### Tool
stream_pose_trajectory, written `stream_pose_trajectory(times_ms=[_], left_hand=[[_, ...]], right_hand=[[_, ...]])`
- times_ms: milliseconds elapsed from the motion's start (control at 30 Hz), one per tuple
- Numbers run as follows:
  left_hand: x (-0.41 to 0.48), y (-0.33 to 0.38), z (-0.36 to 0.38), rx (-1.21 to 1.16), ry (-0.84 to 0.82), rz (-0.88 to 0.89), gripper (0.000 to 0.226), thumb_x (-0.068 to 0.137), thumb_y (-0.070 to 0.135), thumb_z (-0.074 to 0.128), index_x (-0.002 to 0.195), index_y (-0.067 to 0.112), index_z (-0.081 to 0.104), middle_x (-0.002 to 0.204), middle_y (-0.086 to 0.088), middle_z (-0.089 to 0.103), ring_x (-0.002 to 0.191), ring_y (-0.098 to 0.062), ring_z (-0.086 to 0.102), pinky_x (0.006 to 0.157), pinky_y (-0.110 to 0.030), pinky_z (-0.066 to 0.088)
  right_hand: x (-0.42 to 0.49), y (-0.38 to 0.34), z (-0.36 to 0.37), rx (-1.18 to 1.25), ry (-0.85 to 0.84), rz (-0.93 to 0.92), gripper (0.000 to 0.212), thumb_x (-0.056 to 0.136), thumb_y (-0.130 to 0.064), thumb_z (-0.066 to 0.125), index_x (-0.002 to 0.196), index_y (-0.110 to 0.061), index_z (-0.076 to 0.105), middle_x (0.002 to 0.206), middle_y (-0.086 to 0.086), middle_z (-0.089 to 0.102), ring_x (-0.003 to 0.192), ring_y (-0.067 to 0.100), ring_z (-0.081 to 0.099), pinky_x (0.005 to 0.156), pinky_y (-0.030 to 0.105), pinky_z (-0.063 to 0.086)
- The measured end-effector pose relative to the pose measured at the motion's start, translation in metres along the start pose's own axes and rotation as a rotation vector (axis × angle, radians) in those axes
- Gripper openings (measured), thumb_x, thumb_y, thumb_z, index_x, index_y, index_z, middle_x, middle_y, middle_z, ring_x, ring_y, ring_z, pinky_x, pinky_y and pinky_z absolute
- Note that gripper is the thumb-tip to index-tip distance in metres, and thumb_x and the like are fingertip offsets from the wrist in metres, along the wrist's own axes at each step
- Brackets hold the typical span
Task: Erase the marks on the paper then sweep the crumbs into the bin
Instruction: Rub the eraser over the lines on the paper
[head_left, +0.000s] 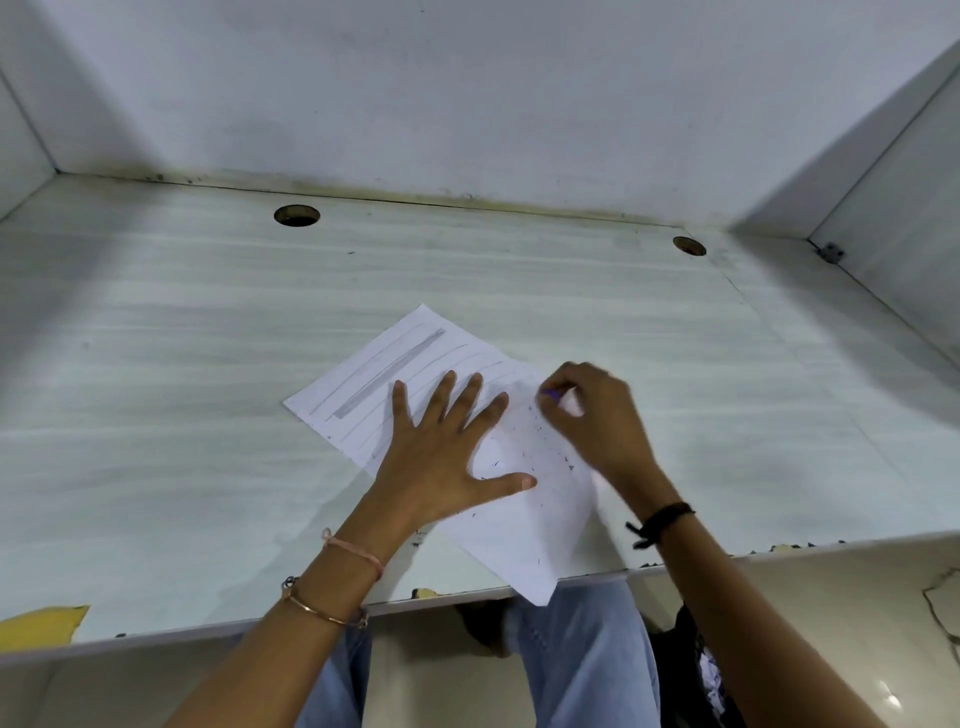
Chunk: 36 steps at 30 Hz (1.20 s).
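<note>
Erasing at the desk (182, 415): one hand pins, one rubs.
The left hand (441, 457) lies flat with fingers spread, pressing the paper (524, 540). The right hand (592, 415) pinches a purple eraser (549, 396) near the paper's right edge. Dark crumbs (540, 447) dot the paper between them, a grey mark (389, 371) shows at its far end, and its near corner overhangs the desk.

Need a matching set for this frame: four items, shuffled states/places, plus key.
Items:
1. left hand
2. right hand
3. crumbs
4. grey pencil band

States/places:
A. scattered as dark specks over the near half of the paper
B. flat, fingers spread, pressing the paper down
C. on the far left part of the paper, not yet erased
D. pinches the purple eraser on the paper

Pairs: 1-B, 2-D, 3-A, 4-C
</note>
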<state>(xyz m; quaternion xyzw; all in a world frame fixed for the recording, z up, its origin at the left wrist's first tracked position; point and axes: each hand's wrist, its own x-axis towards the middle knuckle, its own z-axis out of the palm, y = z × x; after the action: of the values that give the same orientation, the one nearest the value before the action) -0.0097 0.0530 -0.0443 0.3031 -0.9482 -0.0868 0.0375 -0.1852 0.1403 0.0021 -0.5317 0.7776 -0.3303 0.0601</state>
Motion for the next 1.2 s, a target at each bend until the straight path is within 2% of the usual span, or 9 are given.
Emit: stream_pose_trajectory(times_ms=[67, 233, 333, 467, 633, 733, 833, 1033, 1200], left_hand=[[0.0, 0.001, 0.0, -0.015, 0.003, -0.004, 0.096, 0.069, 0.091, 0.012, 0.149, 0.044, -0.013, 0.158, 0.008, -0.022, 0.145, -0.018, -0.024, 0.109, -0.065, -0.015], [0.0, -0.001, -0.002, -0.009, -0.02, 0.013, 0.097, 0.07, 0.09, 0.011, 0.149, 0.041, -0.014, 0.158, 0.008, -0.024, 0.144, -0.018, -0.027, 0.109, -0.065, -0.015], [0.0, -0.001, 0.0, -0.002, -0.008, 0.008, 0.096, 0.07, 0.091, 0.012, 0.149, 0.042, -0.014, 0.158, 0.008, -0.023, 0.144, -0.019, -0.026, 0.109, -0.065, -0.015], [0.0, 0.001, -0.001, -0.02, 0.0, 0.001, 0.096, 0.071, 0.09, 0.017, 0.15, 0.042, -0.011, 0.158, 0.008, -0.022, 0.145, -0.018, -0.024, 0.109, -0.064, -0.017], [0.0, -0.002, 0.0, -0.009, -0.016, 0.013, 0.096, 0.072, 0.09, 0.014, 0.149, 0.041, -0.015, 0.157, 0.008, -0.025, 0.144, -0.019, -0.028, 0.109, -0.065, -0.015], [0.0, -0.001, 0.0, -0.012, -0.007, 0.011, 0.096, 0.072, 0.09, 0.015, 0.149, 0.041, -0.014, 0.158, 0.008, -0.023, 0.144, -0.019, -0.026, 0.109, -0.065, -0.015], [-0.001, 0.001, 0.0, -0.032, 0.005, -0.001, 0.096, 0.071, 0.091, 0.015, 0.15, 0.043, -0.01, 0.159, 0.009, -0.021, 0.145, -0.018, -0.024, 0.109, -0.065, -0.016], [-0.001, -0.001, -0.001, -0.009, -0.016, 0.009, 0.096, 0.072, 0.09, 0.013, 0.149, 0.041, -0.014, 0.158, 0.008, -0.023, 0.145, -0.018, -0.026, 0.109, -0.065, -0.014], [-0.001, 0.001, -0.001, -0.036, 0.006, -0.001, 0.095, 0.072, 0.09, 0.018, 0.15, 0.043, -0.01, 0.159, 0.009, -0.02, 0.146, -0.018, -0.023, 0.109, -0.065, -0.016]], right_hand=[[-0.011, -0.008, 0.015, -0.014, -0.125, -0.07, 0.004, 0.08, -0.027, 0.062, 0.08, -0.022, 0.062, 0.077, -0.006, 0.063, 0.076, 0.012, 0.056, 0.069, 0.03, 0.046], [0.018, 0.022, -0.012, -0.076, 0.012, 0.204, 0.003, 0.079, -0.022, 0.064, 0.076, -0.023, 0.064, 0.08, -0.007, 0.067, 0.079, 0.016, 0.061, 0.068, 0.032, 0.049], [0.016, 0.008, -0.008, -0.114, 0.027, 0.101, 0.003, 0.078, -0.021, 0.064, 0.076, -0.019, 0.065, 0.079, -0.003, 0.066, 0.077, 0.018, 0.06, 0.071, 0.035, 0.05], [-0.022, -0.015, 0.017, -0.034, -0.095, -0.05, 0.004, 0.08, -0.024, 0.063, 0.077, -0.022, 0.061, 0.076, -0.006, 0.062, 0.075, 0.013, 0.056, 0.069, 0.033, 0.047], [0.001, 0.028, -0.021, -0.073, 0.072, 0.222, 0.003, 0.078, -0.02, 0.065, 0.076, -0.019, 0.064, 0.08, -0.004, 0.067, 0.081, 0.02, 0.062, 0.072, 0.04, 0.052], [-0.001, 0.012, -0.012, -0.107, 0.076, 0.099, 0.002, 0.078, -0.019, 0.065, 0.076, -0.018, 0.064, 0.078, -0.004, 0.065, 0.079, 0.019, 0.059, 0.072, 0.039, 0.049], [-0.022, -0.015, 0.012, -0.033, -0.09, -0.058, 0.002, 0.08, -0.02, 0.064, 0.078, -0.019, 0.063, 0.076, -0.005, 0.062, 0.076, 0.013, 0.055, 0.07, 0.032, 0.045], [0.012, 0.011, -0.01, -0.098, 0.022, 0.179, 0.003, 0.077, -0.021, 0.064, 0.075, -0.021, 0.064, 0.08, -0.005, 0.066, 0.081, 0.018, 0.062, 0.073, 0.04, 0.052], [-0.012, -0.021, 0.019, -0.036, -0.108, 0.003, 0.006, 0.08, -0.021, 0.065, 0.078, -0.015, 0.064, 0.078, -0.002, 0.064, 0.075, 0.015, 0.057, 0.069, 0.033, 0.048]])
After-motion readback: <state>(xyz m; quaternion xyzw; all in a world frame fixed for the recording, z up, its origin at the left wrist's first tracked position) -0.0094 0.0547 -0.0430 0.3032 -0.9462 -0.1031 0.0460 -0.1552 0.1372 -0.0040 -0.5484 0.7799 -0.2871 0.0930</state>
